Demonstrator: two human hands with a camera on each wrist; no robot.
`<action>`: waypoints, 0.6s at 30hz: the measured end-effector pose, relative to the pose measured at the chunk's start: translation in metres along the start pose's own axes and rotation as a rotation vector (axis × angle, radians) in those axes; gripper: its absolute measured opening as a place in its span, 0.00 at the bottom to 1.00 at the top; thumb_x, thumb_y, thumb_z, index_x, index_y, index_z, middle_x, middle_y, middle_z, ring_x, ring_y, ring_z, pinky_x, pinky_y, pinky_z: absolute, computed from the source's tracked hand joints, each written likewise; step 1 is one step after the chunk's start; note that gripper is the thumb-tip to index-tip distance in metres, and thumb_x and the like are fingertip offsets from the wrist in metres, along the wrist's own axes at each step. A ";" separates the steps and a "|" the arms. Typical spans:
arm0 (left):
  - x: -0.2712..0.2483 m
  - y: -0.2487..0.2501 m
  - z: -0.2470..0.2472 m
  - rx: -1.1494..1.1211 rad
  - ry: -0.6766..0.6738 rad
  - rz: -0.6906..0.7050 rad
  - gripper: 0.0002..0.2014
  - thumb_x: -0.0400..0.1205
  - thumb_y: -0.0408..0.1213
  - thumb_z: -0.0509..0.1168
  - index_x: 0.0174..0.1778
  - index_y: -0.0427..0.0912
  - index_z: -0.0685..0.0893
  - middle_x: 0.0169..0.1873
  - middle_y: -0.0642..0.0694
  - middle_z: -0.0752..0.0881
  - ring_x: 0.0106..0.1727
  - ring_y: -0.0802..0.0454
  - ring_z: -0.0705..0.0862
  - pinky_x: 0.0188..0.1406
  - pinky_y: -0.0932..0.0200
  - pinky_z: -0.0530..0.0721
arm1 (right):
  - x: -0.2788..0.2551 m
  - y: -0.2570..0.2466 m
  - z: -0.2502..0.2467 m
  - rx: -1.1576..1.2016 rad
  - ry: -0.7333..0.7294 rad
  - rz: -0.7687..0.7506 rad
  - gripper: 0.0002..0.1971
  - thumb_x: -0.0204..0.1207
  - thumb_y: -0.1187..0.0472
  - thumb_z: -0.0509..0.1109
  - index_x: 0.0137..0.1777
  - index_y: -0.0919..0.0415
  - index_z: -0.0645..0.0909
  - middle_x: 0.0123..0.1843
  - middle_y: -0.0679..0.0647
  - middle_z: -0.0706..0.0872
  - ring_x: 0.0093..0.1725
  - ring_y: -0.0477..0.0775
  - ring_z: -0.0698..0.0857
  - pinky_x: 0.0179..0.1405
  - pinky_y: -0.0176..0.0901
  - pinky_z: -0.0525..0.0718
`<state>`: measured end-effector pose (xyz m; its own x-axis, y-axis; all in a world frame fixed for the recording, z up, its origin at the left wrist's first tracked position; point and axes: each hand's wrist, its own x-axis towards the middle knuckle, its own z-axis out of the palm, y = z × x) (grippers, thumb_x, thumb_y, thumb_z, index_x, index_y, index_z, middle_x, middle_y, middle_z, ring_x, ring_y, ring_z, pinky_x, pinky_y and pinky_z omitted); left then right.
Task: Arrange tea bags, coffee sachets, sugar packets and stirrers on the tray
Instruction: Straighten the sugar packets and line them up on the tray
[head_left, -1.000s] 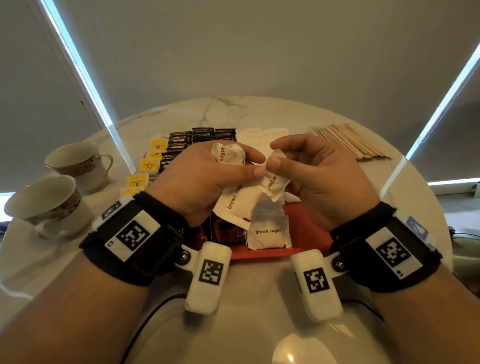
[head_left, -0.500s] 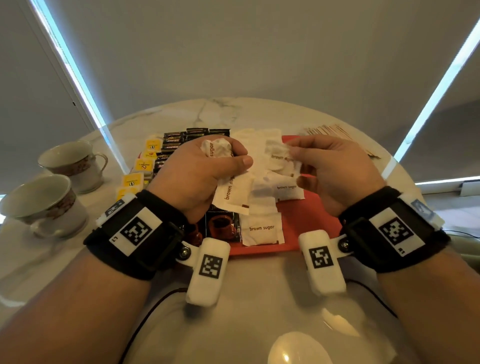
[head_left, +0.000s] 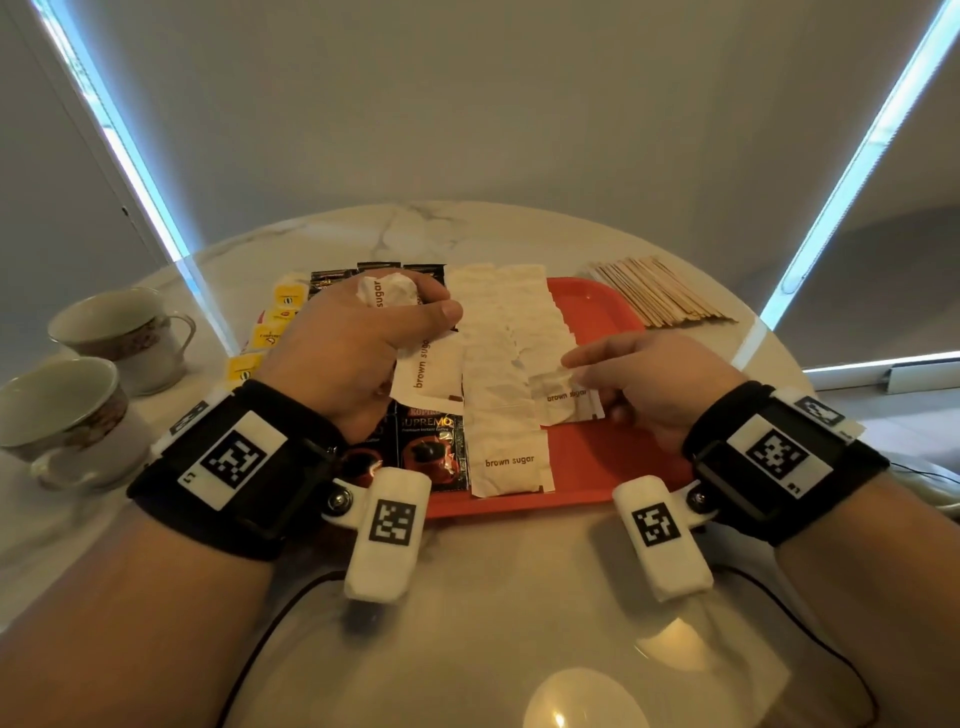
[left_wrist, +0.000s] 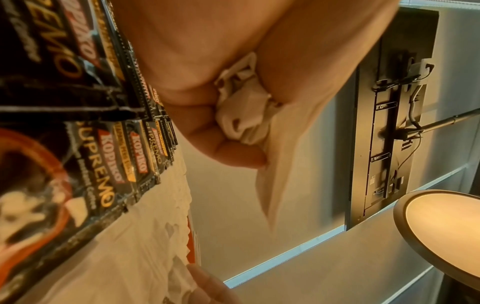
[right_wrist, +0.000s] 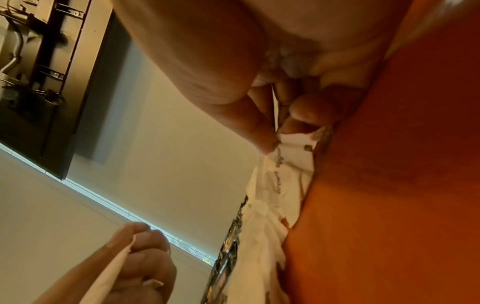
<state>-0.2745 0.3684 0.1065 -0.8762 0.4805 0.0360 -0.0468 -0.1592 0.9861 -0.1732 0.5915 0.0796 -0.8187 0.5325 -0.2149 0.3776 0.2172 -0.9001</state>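
Sugar packets are the item in hand: white paper sachets printed "brown sugar", going down in overlapping columns on the flat red plastic tray, which sits mid-way on the round white marble-look table. Tray layout, left to right: yellow-tagged tea bags along the left edge, partly hidden, so on-tray or beside it is unclear; black Kopiko Supremo coffee sachets in rows; one full sugar column running far to near; second column beside it, only part-way down; red bare to the right. Wooden stirrers lie in a flat bundle on the table just past the tray's far right corner, not yet on it. Two white floral teacups stand well left, not involved. Left hand hovers over the coffee rows, fingers curled round a crumpled wad of spare packets, with one flat packet hanging from under the thumb. Right hand is low on the tray, thumb and fingertips pinching a single packet at the near end of the short column; the right wrist view confirms the pinch. Judged step: placing that packet, sugar roughly past halfway. Next move likely needs release flat, edge lapped on the previous one and square to the full column, then a feed from the left-hand stock. Stirrers last.
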 end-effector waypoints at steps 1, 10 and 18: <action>0.000 0.000 0.000 0.001 0.000 0.001 0.07 0.78 0.26 0.77 0.43 0.42 0.88 0.33 0.45 0.90 0.34 0.50 0.90 0.31 0.53 0.89 | 0.001 0.000 0.000 0.029 0.014 0.007 0.05 0.77 0.65 0.77 0.47 0.54 0.92 0.45 0.61 0.92 0.38 0.58 0.81 0.39 0.48 0.81; -0.001 0.003 0.000 -0.022 -0.004 0.006 0.07 0.75 0.28 0.77 0.41 0.43 0.88 0.32 0.46 0.90 0.34 0.50 0.90 0.31 0.54 0.90 | -0.021 -0.001 0.016 0.529 0.093 -0.110 0.05 0.85 0.62 0.69 0.53 0.54 0.87 0.66 0.67 0.88 0.72 0.72 0.82 0.77 0.69 0.76; -0.001 0.000 0.001 -0.041 0.013 0.006 0.07 0.80 0.26 0.75 0.41 0.43 0.87 0.32 0.46 0.90 0.35 0.49 0.90 0.31 0.53 0.89 | -0.020 -0.013 0.021 0.487 0.121 -0.189 0.04 0.83 0.55 0.71 0.51 0.49 0.88 0.52 0.42 0.90 0.57 0.45 0.86 0.65 0.51 0.82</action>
<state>-0.2734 0.3688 0.1071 -0.8825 0.4687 0.0396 -0.0611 -0.1978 0.9783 -0.1710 0.5614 0.0873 -0.7864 0.6176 -0.0126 -0.0395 -0.0706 -0.9967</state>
